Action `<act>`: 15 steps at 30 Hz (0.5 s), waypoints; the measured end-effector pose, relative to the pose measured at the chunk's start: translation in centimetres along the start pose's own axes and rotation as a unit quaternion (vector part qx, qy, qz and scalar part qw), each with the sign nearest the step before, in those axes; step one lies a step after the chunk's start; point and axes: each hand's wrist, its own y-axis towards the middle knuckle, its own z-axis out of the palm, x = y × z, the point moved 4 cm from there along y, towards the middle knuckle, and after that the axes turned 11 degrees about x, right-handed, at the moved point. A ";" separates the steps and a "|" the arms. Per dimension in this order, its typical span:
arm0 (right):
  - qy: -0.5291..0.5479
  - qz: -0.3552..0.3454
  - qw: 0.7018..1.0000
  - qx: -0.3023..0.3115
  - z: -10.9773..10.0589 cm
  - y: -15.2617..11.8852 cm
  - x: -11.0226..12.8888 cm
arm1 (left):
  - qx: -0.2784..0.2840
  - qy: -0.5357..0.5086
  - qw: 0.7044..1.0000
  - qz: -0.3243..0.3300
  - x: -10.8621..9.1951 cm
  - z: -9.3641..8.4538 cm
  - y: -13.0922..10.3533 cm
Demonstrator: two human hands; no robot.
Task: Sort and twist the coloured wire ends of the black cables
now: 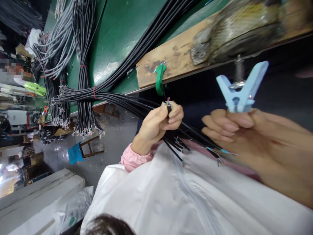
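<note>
My left hand (161,120) is closed in a pinch around the end of a black cable (169,107), whose thin coloured wires stick up above the fingertips. Just above it, a green clip (160,80) hangs at the edge of a wooden board (176,52). On the right, my right hand (234,130) has its fingers curled directly below a light-blue clip (241,91); what they hold, if anything, is hidden. Loose cable ends (181,145) with stripped coloured wires lie across my lap between the hands.
Bundles of black cables (83,49) and grey cables (61,42) lie on a green table (119,36). A wrapped tool-like object (239,29) sits on the board. A stool with a blue seat (75,153) stands on the floor, and white boxes (41,195) are at lower left.
</note>
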 end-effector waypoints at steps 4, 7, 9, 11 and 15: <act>0.029 0.022 0.999 0.034 0.5 0.1 -1.1 | -0.004 -0.053 0.998 -0.018 -0.1 -0.2 -0.1; 0.034 0.017 0.999 0.034 0.9 -0.1 -1.4 | -0.007 -0.092 0.995 -0.027 -0.2 -0.4 -0.2; 0.027 0.018 0.999 0.028 1.0 -0.2 -1.3 | -0.014 -0.111 0.993 -0.029 -0.3 -0.4 -0.3; 0.019 0.018 0.999 0.022 1.2 -0.2 -1.2 | -0.026 -0.126 0.991 -0.033 -0.4 -0.4 -0.3; 0.021 0.024 0.999 0.015 1.3 -0.2 -1.1 | -0.042 -0.151 0.987 -0.037 -0.6 -0.2 -0.3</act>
